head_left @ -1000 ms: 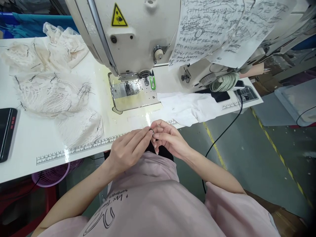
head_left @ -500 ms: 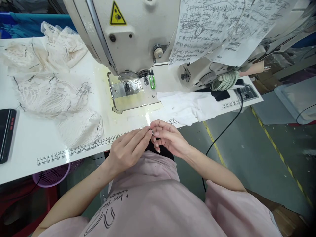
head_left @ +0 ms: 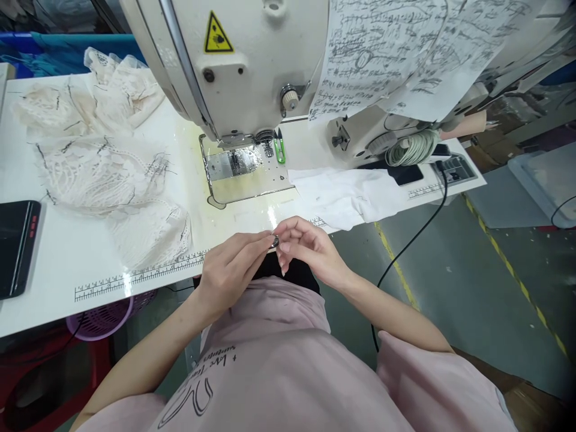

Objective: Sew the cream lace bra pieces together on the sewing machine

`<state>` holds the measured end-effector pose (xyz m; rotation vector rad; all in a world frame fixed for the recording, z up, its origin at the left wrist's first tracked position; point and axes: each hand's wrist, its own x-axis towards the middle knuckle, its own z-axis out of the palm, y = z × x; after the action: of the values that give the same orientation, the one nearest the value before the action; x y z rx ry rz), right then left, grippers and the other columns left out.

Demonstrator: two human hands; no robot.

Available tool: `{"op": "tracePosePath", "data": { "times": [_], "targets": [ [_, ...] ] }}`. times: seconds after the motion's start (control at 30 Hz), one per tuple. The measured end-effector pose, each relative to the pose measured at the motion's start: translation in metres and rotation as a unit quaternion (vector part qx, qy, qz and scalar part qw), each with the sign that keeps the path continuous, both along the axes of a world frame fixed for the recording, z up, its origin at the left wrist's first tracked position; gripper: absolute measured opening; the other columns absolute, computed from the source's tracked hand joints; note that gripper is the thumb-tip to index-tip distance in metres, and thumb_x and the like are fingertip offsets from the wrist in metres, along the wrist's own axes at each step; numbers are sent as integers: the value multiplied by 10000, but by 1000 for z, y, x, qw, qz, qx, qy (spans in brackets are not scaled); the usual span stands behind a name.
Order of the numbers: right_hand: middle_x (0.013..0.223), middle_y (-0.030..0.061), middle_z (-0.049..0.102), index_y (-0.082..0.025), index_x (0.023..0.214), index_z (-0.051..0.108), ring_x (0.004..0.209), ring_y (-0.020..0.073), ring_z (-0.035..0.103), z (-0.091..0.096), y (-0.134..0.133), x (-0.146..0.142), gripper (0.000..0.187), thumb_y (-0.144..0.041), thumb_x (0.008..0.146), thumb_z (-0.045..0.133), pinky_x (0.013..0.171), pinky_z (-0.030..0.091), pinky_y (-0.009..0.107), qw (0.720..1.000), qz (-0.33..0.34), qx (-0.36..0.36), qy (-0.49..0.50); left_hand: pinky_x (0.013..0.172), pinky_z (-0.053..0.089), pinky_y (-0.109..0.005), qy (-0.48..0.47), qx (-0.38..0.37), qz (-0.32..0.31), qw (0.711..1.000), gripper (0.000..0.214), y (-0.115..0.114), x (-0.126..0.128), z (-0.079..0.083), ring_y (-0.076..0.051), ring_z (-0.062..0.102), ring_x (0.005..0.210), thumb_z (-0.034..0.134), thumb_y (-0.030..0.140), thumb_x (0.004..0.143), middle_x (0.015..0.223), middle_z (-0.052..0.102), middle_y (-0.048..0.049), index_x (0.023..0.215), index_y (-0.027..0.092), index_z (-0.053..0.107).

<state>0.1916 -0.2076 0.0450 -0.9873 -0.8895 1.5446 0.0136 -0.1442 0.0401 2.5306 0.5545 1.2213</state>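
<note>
In front of my waist, at the table's front edge, my two hands meet around a small shiny round metal piece, which looks like a bobbin case [head_left: 275, 241]. My left hand [head_left: 231, 270] is closed, pinching it at the fingertips. From the other side my right hand [head_left: 312, 252] has its thumb and index fingertip against it, the other fingers loosely curled. Fingers hide part of the bobbin case. Beyond my hands stands a sewing machine [head_left: 252, 78], with green-handled thread snips [head_left: 279, 149] lying beside its needle area.
Cream lace pieces [head_left: 103, 174] with dark thread ends lie on the left of the table, near a black device [head_left: 18, 246]. White cloth [head_left: 351, 195] lies right of the needle plate. Handwritten paper [head_left: 405, 54] hangs on the machine. A black cable [head_left: 411, 243] drops off the right side.
More of the bobbin case shows between my fingertips, its shiny face turned into view. My right fingers have shifted slightly around it. The whole view has moved a little.
</note>
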Motion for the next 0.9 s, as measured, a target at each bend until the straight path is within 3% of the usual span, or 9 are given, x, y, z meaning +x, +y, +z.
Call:
{"op": "tracePosePath", "data": {
  "times": [0.13,0.23,0.33,0.53,0.63,0.9],
  "targets": [
    [862,-6,631,-205,1024,589,717,104,655,1,-3,-1,180,-263,868,656,624,602,246,985,-65,74,-141,775,609,-247,-1,-26,4,1000,251,0,0,2,-161,726,918,626,46,874,973,757,-50,1083,183,649],
    [884,4,661,-209,958,616,777,101,657,3,-4,0,101,-218,866,657,693,599,233,947,-102,151,-263,765,604,-242,-14,-98,5,995,226,-1,-1,4,-143,725,877,628,56,878,946,756,-24,1052,197,660],
    [898,4,683,-215,960,639,794,93,648,7,-3,4,73,-193,892,621,700,588,217,914,-91,207,-337,745,602,-239,-23,-151,8,988,196,-1,-2,5,-135,721,845,651,89,874,929,752,-10,1029,208,673],
    [891,26,696,-216,1012,648,767,112,653,11,-1,12,115,-192,923,579,684,577,253,866,-66,289,-404,706,598,-203,-21,-225,5,974,135,-1,-3,11,-110,708,765,703,145,852,872,745,1,978,193,697],
    [906,45,683,-217,1023,657,799,131,651,10,0,13,128,-195,916,591,677,581,271,863,-72,308,-394,690,606,-208,-28,-277,7,960,97,-2,-2,13,-112,705,735,724,189,842,843,741,7,937,195,706],
    [856,43,690,-217,979,665,777,140,650,6,-2,6,119,-152,893,615,649,545,275,839,-138,324,-415,703,603,-226,-18,-176,16,984,135,-5,0,11,-126,716,793,668,137,878,902,749,-14,1000,192,684]
  ]
}}
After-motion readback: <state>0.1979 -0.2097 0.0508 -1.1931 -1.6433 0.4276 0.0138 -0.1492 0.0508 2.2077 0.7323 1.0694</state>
